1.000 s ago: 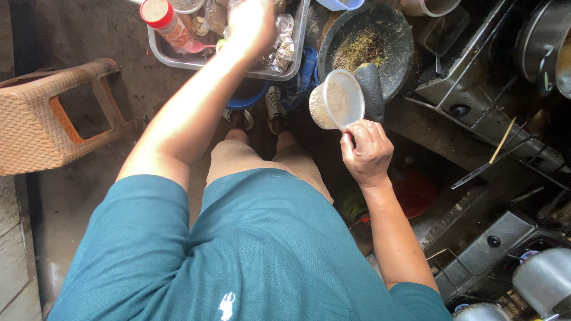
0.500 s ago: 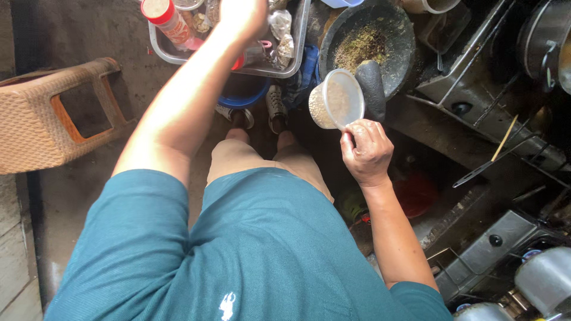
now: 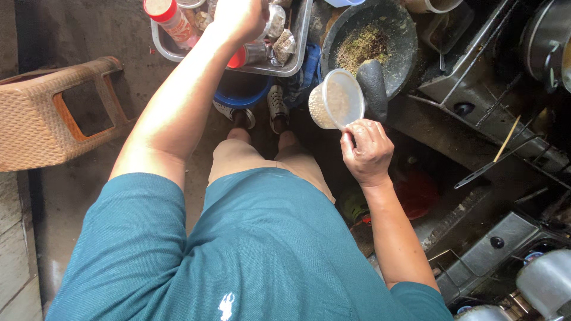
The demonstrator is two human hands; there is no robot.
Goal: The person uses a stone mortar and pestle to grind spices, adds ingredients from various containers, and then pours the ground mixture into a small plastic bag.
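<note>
— See that clear plastic cup [image 3: 336, 100] in the right hand [image 3: 367, 151]? It's pinched at the rim only, fingertips curled over the near edge, and it's tipped well over on its side, mouth facing up toward us.

— What's in it?

— Something pale and grainy, packed against the bottom. With that tilt and so light a grip, I'd guess a nudge could send the grains spilling onto the shoes [image 3: 257, 109] below, or the cup could slip free altogether.

— Where does it sit against the rest?

— Just beyond the fingers, held in the air beside the near rim of the dark stone mortar [image 3: 404, 41], touching or almost touching the black pestle [image 3: 374, 89] that leans there. The ground greenish mix lies in the mortar's bowl, past the cup.

— And the other hand?

— The left hand [image 3: 238, 18] is stretched far out over the metal tray [image 3: 297, 50], closed around something, but I can't tell what; the top edge of the view cuts it off. A red-capped bottle [image 3: 169, 21] stands at the tray's left end. Reaching blind like that while the cup hangs tilted, that's the risk: attention split, one wobble.
</note>
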